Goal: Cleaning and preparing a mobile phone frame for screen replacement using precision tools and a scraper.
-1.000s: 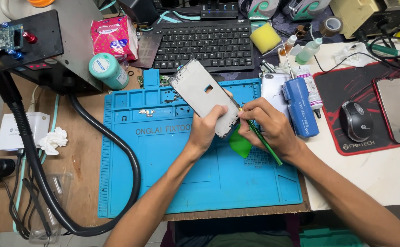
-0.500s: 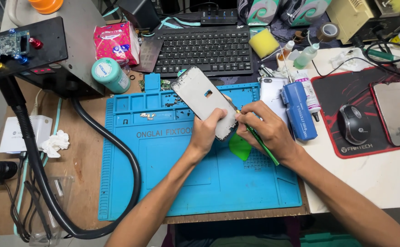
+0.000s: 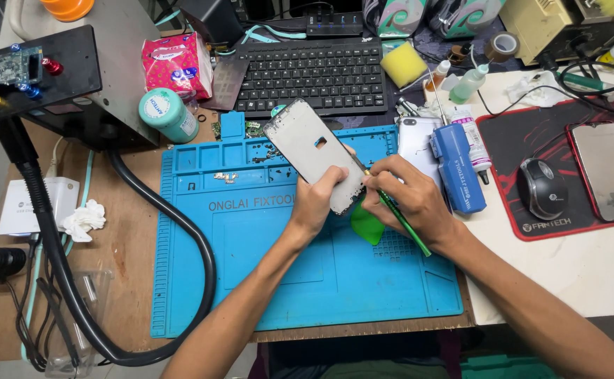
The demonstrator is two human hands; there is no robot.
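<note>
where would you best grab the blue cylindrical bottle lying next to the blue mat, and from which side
Grip the blue cylindrical bottle across its round middle, coming from above. It lies flat on its side, long axis running away from the person, so the curved flanks face left and right. The right hand, holding a thin green tool, crowds its left side, so reaching straight down looks safest. The left hand holds a grey phone frame.
</note>
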